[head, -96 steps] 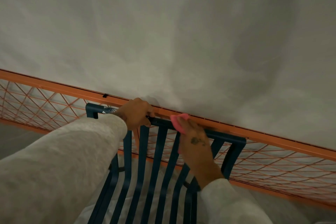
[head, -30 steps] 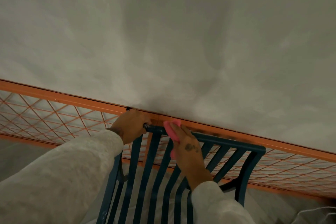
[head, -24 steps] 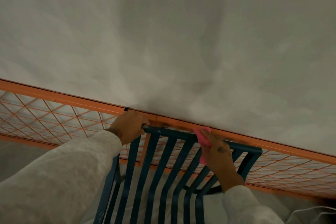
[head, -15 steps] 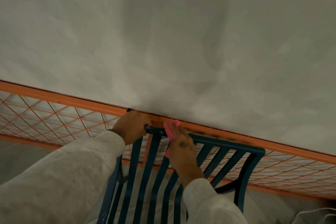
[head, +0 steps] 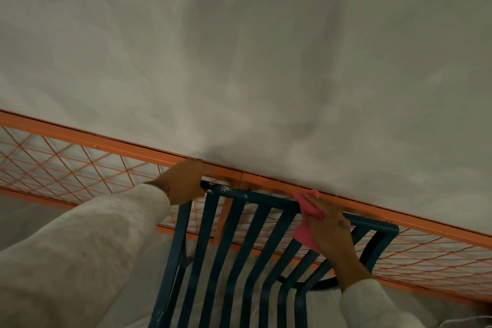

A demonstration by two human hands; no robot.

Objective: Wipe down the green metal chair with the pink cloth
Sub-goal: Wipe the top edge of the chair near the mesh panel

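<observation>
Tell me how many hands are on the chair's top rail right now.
2. The left hand grips the left end of the top rail of the green metal chair; the right hand holds the pink cloth on that rail, right of its middle. Neither is hidden.

We slide our right hand (head: 328,229) and the pink cloth (head: 308,208) it grips rightward along the top rail (head: 266,199) of the green metal chair (head: 208,221); half a second ago the cloth sat just beside our left hand (head: 181,184), and now the two are well apart, with a scuffed stretch of bare rail between them; the cloth was out to the right once before and came back; three seconds ago our left hand gripped the rail further in, and it now sits at the left corner.
</observation>
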